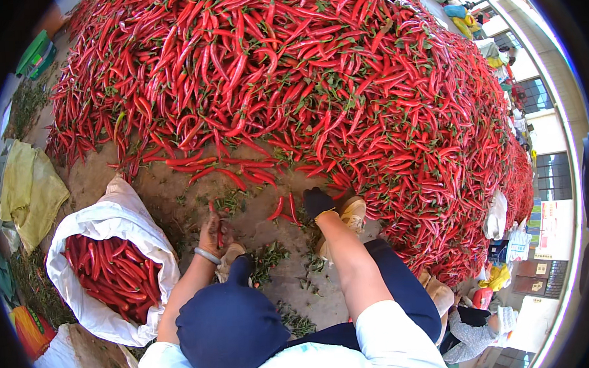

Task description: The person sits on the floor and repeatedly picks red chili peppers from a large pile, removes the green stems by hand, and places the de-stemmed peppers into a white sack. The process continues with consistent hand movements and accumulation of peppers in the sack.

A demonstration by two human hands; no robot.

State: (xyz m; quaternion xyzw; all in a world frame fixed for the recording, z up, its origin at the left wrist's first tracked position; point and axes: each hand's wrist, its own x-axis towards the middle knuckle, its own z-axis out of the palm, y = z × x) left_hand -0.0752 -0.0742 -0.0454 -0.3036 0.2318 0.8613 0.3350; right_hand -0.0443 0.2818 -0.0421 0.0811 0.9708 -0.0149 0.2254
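Before me rises a large heap of long red chili peppers (250, 62) with green stems. My left hand (212, 233), with a pale bracelet on its wrist, is closed around red chili peppers (220, 235); how many cannot be told. My right hand (318, 201) wears a dark glove and reaches down at the heap's near edge, beside my shoe (353, 212). Its fingers are too dark to make out. Loose chili peppers (232, 179) lie on the ground between the hands and the heap. To my left stands a white woven sack (160, 224) holding red chili peppers (116, 275).
Green stem scraps (271, 261) litter the ground around my feet. Yellowish woven sacks (28, 190) and a green plastic container (37, 57) lie at far left. At lower right another person (473, 329) sits beside the heap, with bags and buildings beyond.
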